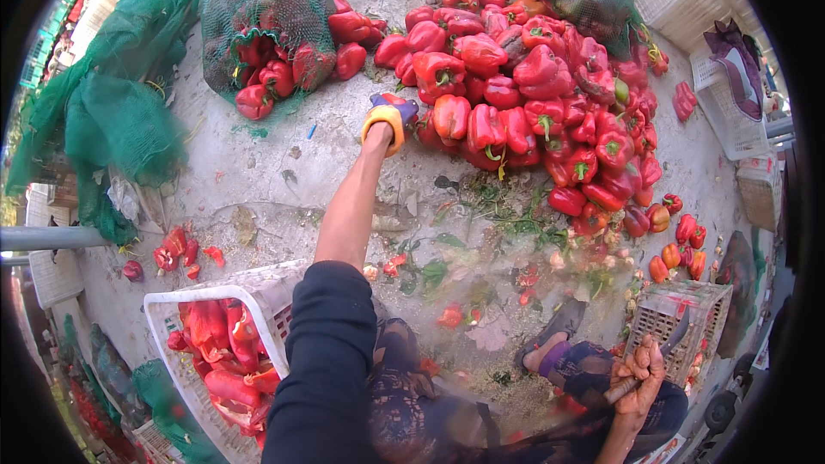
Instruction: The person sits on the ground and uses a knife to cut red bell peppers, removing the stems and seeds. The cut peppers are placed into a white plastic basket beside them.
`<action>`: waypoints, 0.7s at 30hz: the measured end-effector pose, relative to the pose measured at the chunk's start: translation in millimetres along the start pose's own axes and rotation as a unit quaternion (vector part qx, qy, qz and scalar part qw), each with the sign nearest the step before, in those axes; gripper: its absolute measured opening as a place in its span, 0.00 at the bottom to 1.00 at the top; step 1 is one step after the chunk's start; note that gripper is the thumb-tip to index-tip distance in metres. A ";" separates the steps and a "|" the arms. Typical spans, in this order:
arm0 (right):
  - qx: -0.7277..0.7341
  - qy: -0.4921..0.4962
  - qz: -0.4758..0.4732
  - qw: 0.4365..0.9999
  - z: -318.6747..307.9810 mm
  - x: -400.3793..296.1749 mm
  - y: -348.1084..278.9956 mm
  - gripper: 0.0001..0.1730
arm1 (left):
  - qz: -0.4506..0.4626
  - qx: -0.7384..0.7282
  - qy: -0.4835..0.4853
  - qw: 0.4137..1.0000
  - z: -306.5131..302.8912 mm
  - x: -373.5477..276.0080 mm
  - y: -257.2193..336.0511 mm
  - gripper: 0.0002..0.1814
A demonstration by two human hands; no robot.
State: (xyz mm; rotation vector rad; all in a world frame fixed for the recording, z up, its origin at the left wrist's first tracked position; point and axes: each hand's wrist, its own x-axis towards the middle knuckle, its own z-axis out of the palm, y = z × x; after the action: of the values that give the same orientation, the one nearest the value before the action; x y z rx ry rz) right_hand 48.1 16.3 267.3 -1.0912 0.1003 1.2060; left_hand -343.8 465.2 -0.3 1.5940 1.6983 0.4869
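Observation:
My left hand (392, 113), in a purple glove with an orange cuff, is stretched out to the left edge of a heap of red bell peppers (483, 55). Its fingers are mostly hidden, and I cannot tell whether the red patch by them is a pepper or part of the glove. At the lower right, my bare right hand (637, 377) grips a knife (675, 336) by its handle, the blade pointing up and away above my knee. Beside my left arm, a white plastic crate (219, 293) holds cut red pepper pieces (232, 361).
A green mesh sack (264, 6) spills peppers left of the heap. Green netting (122, 116) hangs at the far left. Leaves and scraps (435, 270) litter the concrete floor. An upturned-looking crate (677, 316) stands near my right hand, with several loose peppers (683, 251) beyond it.

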 end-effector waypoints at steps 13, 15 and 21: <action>-0.022 -0.014 0.139 0.990 47.1 -6.2 88.1 0.06 | -0.078 -0.094 0.201 0.972 -32.2 -81.9 35.1 0.51; -0.011 0.022 0.112 0.993 32.5 -7.4 90.9 0.08 | -0.079 0.006 0.086 0.993 -37.7 -65.0 75.7 0.47; -0.021 0.105 0.106 0.989 11.1 16.4 105.7 0.09 | -0.050 0.179 0.155 0.970 15.6 -24.4 27.7 0.09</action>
State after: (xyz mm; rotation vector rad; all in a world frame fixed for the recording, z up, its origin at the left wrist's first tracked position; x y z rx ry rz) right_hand -33.0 29.8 197.9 -1.2664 0.3636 1.2828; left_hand -314.7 442.7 15.7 1.7379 2.1915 0.4111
